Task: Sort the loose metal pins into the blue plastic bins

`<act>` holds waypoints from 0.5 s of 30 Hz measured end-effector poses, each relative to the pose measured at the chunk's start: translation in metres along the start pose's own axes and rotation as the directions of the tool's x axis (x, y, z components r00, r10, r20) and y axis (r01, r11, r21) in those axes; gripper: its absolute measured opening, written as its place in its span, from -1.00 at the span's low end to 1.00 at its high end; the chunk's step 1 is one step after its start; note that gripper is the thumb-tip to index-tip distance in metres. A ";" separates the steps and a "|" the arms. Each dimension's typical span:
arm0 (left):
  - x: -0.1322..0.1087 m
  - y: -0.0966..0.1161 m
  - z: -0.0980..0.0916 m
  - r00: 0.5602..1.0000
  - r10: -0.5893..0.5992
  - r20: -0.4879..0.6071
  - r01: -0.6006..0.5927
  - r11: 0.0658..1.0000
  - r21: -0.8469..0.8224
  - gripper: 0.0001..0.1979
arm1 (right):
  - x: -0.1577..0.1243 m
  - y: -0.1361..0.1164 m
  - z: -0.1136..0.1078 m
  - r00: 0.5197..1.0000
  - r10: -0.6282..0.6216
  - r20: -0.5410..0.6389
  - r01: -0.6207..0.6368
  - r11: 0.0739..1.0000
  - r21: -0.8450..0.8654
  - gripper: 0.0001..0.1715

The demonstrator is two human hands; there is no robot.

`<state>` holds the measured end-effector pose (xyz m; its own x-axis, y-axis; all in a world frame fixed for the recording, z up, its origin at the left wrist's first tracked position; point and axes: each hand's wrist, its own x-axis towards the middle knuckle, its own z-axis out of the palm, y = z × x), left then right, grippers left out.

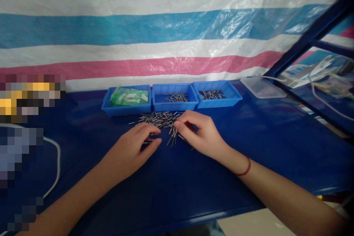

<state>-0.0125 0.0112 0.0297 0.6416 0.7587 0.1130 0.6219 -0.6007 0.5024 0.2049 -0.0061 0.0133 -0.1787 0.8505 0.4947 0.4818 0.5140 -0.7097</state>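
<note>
A loose pile of thin metal pins that look like blind rivets (155, 118) lies on the blue tabletop. My left hand (138, 142) is at the pile's near left side, thumb and fingertips apart, with a few pins showing under and between them. Over the right part of the pile, my right hand (200, 131) has its thumb and index finger pinched together. Whatever sits between those fingertips is too small to make out against the pins behind. More pins stick out beneath the right hand and are partly hidden by it.
Behind the pile stand three blue bins: the left bin (127, 110) with green plastic bags, the middle bin (174, 106) and the right bin (218, 102) with pins. A clear plastic lid (264, 87) lies at right. A white cable (58, 162) loops at left. Striped sheeting (166, 29) hangs behind.
</note>
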 end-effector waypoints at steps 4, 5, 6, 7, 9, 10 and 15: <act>-0.002 -0.014 -0.012 0.998 0.035 0.058 -0.046 0.976 0.214 -0.73 | 0.015 0.029 -0.035 0.942 0.046 -0.331 -0.105 0.981 -0.160 -0.75; -0.003 -0.017 -0.014 0.996 0.030 0.081 -0.049 0.967 0.251 -0.73 | 0.018 0.039 -0.044 0.915 0.049 -0.401 -0.154 0.960 -0.232 -0.75; -0.004 -0.020 -0.016 0.995 0.022 0.099 -0.049 0.958 0.282 -0.73 | 0.021 0.048 -0.053 0.887 0.041 -0.460 -0.208 0.925 -0.319 -0.75; -0.004 -0.023 -0.018 0.993 0.015 0.116 -0.050 0.950 0.307 -0.74 | 0.023 0.056 -0.061 0.877 0.027 -0.480 -0.252 0.876 -0.411 -0.76; -0.004 -0.025 -0.019 0.989 0.004 0.148 -0.054 0.941 0.335 -0.77 | 0.026 0.067 -0.069 0.886 0.027 -0.462 -0.302 0.791 -0.532 -0.76; -0.003 -0.026 -0.018 0.986 0.002 0.166 -0.059 0.940 0.337 -0.79 | 0.026 0.069 -0.070 0.894 0.028 -0.448 -0.308 0.765 -0.565 -0.74; 0.000 -0.023 -0.014 0.984 0.013 0.180 -0.072 0.943 0.324 -0.79 | 0.022 0.050 -0.049 0.952 -0.008 -0.307 -0.173 0.811 -0.558 -0.75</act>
<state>-0.0328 0.0287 0.0301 0.7200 0.6930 -0.0368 0.6862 -0.7028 0.1876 0.2672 0.0323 0.0136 0.0890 0.7710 0.6305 0.9008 0.2078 -0.3813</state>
